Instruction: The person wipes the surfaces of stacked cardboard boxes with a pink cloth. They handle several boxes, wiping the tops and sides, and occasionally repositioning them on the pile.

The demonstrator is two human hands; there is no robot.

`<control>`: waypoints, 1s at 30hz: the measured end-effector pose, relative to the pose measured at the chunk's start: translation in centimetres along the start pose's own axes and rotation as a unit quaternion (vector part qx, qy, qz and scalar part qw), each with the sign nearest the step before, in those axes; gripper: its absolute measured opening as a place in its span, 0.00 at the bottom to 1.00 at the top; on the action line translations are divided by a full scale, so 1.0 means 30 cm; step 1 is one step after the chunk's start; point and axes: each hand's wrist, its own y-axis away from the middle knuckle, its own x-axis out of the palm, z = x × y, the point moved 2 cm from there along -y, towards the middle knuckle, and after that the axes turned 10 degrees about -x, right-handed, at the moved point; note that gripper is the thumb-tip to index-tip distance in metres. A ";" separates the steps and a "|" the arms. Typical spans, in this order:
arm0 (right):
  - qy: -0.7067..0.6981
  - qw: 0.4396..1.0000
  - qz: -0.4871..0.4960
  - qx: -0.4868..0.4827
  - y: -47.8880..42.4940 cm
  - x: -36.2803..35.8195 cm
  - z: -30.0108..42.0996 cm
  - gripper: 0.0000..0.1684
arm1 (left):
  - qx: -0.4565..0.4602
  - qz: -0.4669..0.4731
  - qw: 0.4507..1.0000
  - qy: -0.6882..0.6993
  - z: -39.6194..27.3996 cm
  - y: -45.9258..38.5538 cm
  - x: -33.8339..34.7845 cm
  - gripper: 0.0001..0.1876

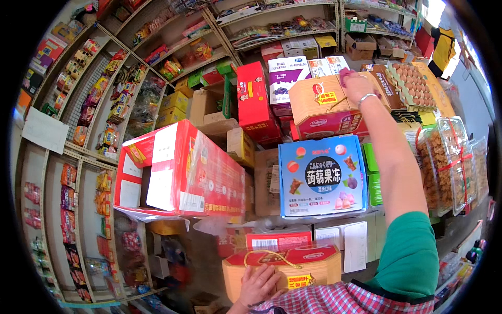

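My right hand (357, 87) reaches across the stacked goods, gripping a purple-red cloth (345, 75) that lies against the top of a wood-patterned carton gift box (310, 90) with a red side and gold cord. Close to my body, my left hand (261, 283) holds the top edge of a similar gift box (235, 271), beside its gold cord handle (270, 253). The checked apron hides part of this nearer box. Between the two boxes lies a blue carton of konjac jelly (323, 176). A metal bracelet circles my right wrist.
Left stands an opened red carton (211, 172); behind it are a tall red box (255, 102) and milk-drink cartons (288, 82). Right are an egg tray (411, 84) and clear plastic boxes of brown snacks (447, 165). Snack shelves (90, 153) line the left. A person (443, 51) stands far right.
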 end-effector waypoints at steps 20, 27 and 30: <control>-0.065 0.993 0.037 0.087 -0.030 -0.084 0.211 0.11 | 0.001 -0.021 1.000 0.017 0.018 0.002 0.006 0.26; -0.075 0.971 -0.082 -0.211 -0.058 0.017 0.455 0.10 | 0.004 -0.019 1.000 0.020 0.022 0.002 0.014 0.27; -0.049 0.988 -0.065 -0.129 -0.054 -0.015 0.340 0.10 | -0.007 -0.016 1.000 0.018 0.021 0.015 0.022 0.28</control>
